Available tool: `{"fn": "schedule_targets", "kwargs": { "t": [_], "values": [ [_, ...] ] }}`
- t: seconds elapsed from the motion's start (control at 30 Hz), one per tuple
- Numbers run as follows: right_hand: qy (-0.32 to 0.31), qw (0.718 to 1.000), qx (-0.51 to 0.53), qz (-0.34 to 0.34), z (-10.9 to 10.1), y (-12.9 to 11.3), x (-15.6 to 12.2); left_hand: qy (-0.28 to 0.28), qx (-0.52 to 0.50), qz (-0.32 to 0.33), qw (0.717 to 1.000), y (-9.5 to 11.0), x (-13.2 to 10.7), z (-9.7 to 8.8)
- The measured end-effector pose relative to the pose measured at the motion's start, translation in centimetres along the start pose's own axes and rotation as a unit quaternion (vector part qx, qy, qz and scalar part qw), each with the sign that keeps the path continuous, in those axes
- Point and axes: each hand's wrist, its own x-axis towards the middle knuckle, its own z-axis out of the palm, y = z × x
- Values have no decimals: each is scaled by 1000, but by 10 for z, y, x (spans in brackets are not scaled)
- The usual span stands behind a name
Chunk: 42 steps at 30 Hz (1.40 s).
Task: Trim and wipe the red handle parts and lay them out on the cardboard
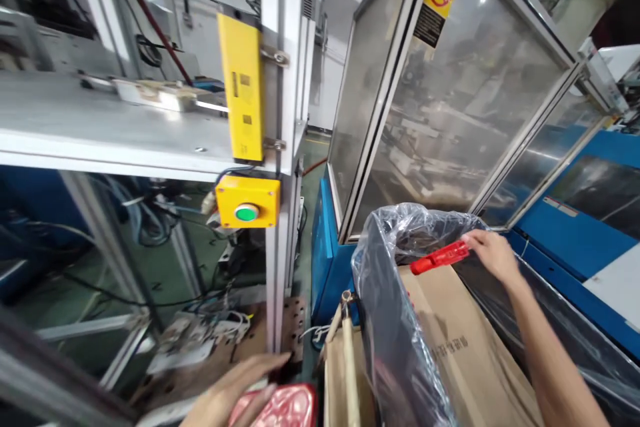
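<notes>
My right hand (493,255) pinches one end of a long, narrow red plastic part (440,257), its fingers closed. The part is held out over a large bin lined with a clear plastic bag (387,293). Under it lies a brown cardboard sheet (450,320) with dark printing, inside the liner. At the bottom edge, my left hand (240,390) has its thumb and fingers around a glossy red moulded part (290,407). That part is wider than the other one and is cut off by the frame.
On the left stands an aluminium frame with a metal table (125,130), a yellow sensor bar (243,87) and a yellow box with a green button (247,212). A blue machine with a clear guard door (450,100) rises behind the bin. A folded cardboard box (335,373) stands beside the bin.
</notes>
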Motion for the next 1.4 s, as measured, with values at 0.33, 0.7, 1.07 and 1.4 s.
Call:
{"fn": "schedule_targets", "kwargs": {
  "t": [0.33, 0.7, 1.07, 1.4],
  "values": [
    [-38, 966, 103, -236, -58, -201, -85, 40, -127, 140, 981, 149, 70, -47],
    [159, 944, 204, -205, 25, -335, -186, -5, -656, -37, 754, 47, 21, -139],
    [176, 884, 373, -220, 189, -468, -258, 103, -692, -10, 715, 13, 2, -216],
    [246, 884, 305, -257, 177, -513, -244, 123, -665, 8, 737, -15, -8, -258]
  ]
}}
